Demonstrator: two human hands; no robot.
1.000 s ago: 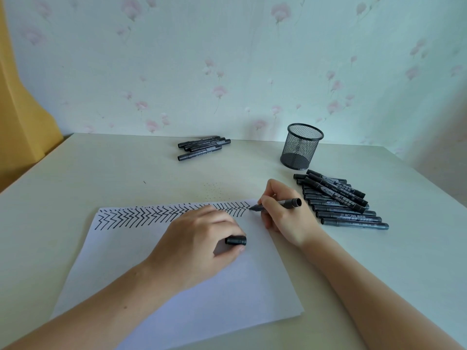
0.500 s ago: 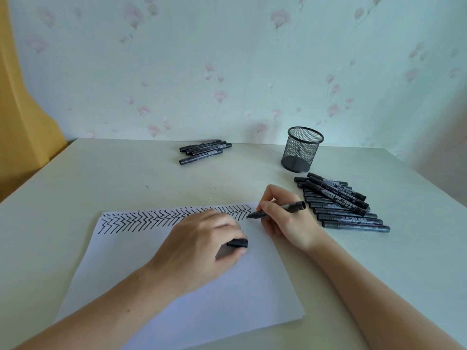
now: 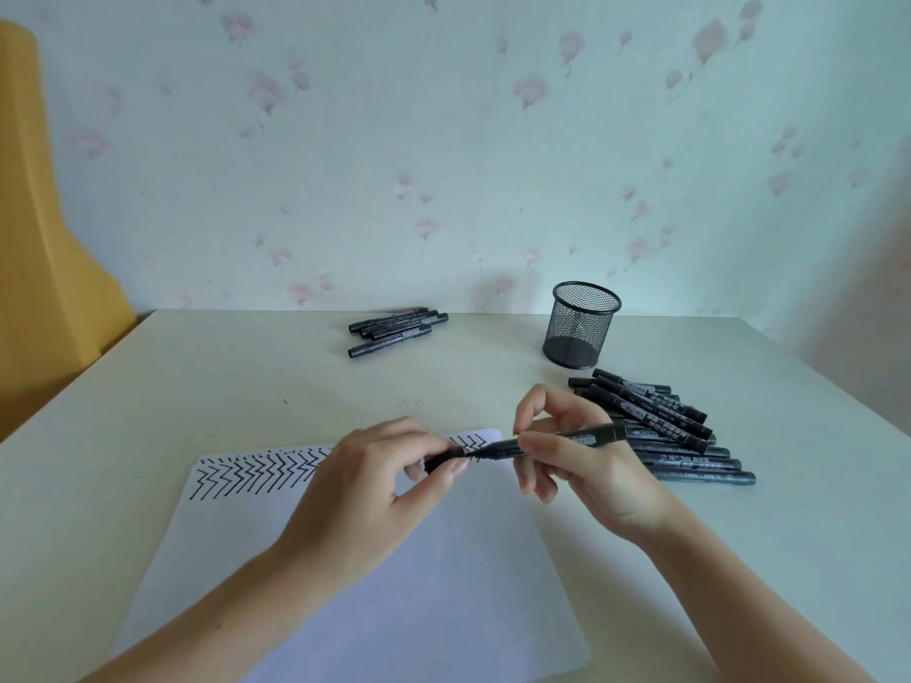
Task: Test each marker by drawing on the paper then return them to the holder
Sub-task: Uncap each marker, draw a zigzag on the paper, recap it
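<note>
1. Centre of the frame: the right hand [image 3: 586,465] pinches a black marker [image 3: 562,442] by its barrel, held level above the paper [image 3: 345,584]. The left hand [image 3: 374,485] grips the cap [image 3: 441,458] between thumb and fingers at the marker's tip end.
2. The step looks like recapping. To do it well, line the cap straight with the barrel, push until it seats, and keep the tip off the skin.
3. Paper: one sheet, lower centre, with a row of zigzag strokes along its top edge.
4. Holder [image 3: 581,325]: one mesh cup, right of centre on the worktop [image 3: 148,386], with no markers seen inside.
5. Markers: four in a small group [image 3: 397,330] at upper centre; a pile [image 3: 660,426] at right, roughly ten, overlapping too much to count exactly.
</note>
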